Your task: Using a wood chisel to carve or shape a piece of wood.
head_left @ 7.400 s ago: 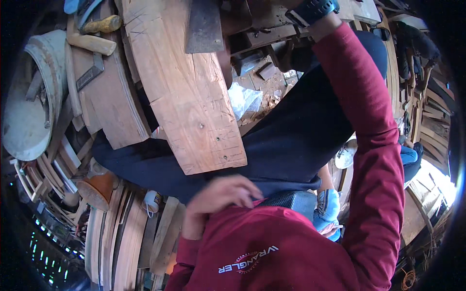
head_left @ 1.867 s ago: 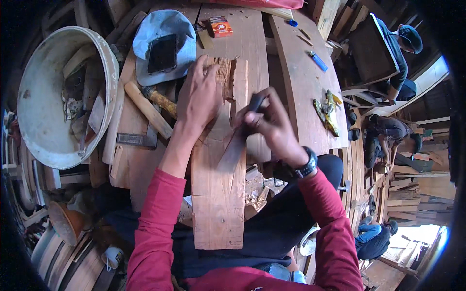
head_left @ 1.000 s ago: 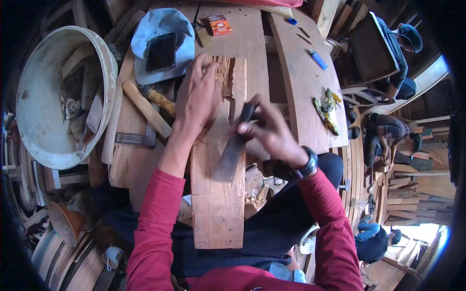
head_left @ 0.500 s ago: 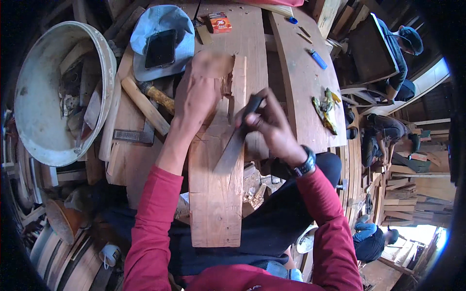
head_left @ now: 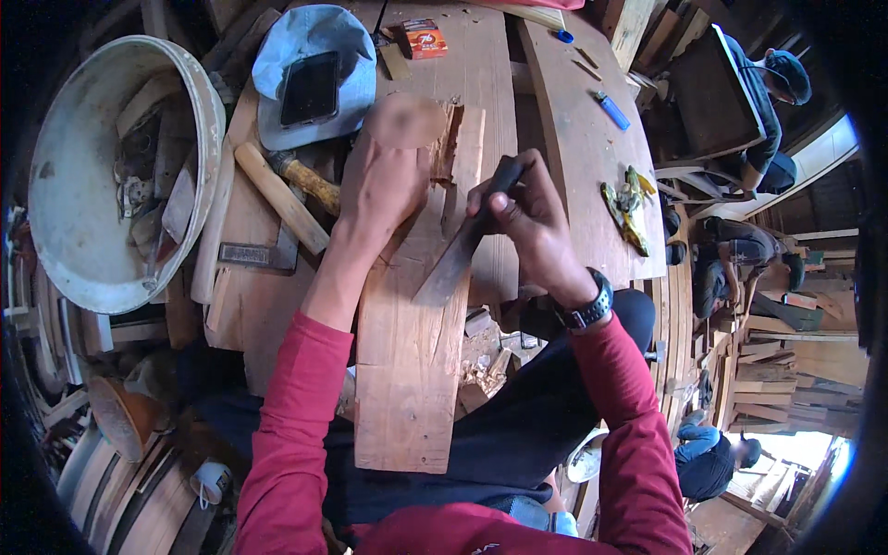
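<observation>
A long wooden board (head_left: 402, 388) runs away from my lap over the bench, with a rough notch (head_left: 449, 153) cut in its far end. My left hand (head_left: 384, 190) is closed beside that notch; a smeared round patch covers its far side, hiding what it grips. My right hand (head_left: 536, 217) holds a dark chisel (head_left: 458, 250) by its upper part, thumb on the near side. The chisel slants down to the left, its broad flat blade over the board's middle; I cannot tell whether it touches.
Left of my hands are a hammer (head_left: 310, 180), a try square (head_left: 250, 255), a cap (head_left: 277, 55) with a phone (head_left: 310, 90), and a white bucket (head_left: 55, 222). A blue lighter (head_left: 612, 111) and crumpled wrapper (head_left: 629, 217) lie right. Several people work far right.
The board has swung slightly, its far end to the right and its near end to the left. My right hand and the chisel have shifted a little right, the blade tip rising in the picture.
</observation>
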The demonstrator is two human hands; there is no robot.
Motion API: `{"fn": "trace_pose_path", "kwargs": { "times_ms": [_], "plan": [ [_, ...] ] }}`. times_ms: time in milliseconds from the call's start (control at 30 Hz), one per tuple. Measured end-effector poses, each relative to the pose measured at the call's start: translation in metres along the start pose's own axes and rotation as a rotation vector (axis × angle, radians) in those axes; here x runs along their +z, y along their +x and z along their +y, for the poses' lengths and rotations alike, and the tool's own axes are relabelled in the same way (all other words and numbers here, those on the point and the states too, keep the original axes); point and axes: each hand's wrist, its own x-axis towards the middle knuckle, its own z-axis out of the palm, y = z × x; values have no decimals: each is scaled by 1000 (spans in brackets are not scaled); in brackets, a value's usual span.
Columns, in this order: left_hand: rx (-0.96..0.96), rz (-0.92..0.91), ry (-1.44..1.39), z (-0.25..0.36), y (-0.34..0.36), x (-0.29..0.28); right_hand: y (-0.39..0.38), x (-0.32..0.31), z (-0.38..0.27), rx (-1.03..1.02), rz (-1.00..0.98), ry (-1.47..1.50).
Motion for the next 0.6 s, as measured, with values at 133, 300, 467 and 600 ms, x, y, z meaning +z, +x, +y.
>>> {"fn": "trace_pose_path", "kwargs": {
  "times_ms": [133, 300, 467, 600],
  "plan": [
    [-27, -9, -26, 3, 1, 3, -13, 11, 11, 140, -60, -175],
    [-35, -16, -46, 1, 1, -1, -1, -3, 12, -18, -60, -77],
    [-40, 6, -38, 0, 1, 6, -18, 18, 21, 98, -109, -175],
    [-53, -5, -61, -1, 0, 1, -6, 2, 5, 32, -54, -43]
  ]
}}
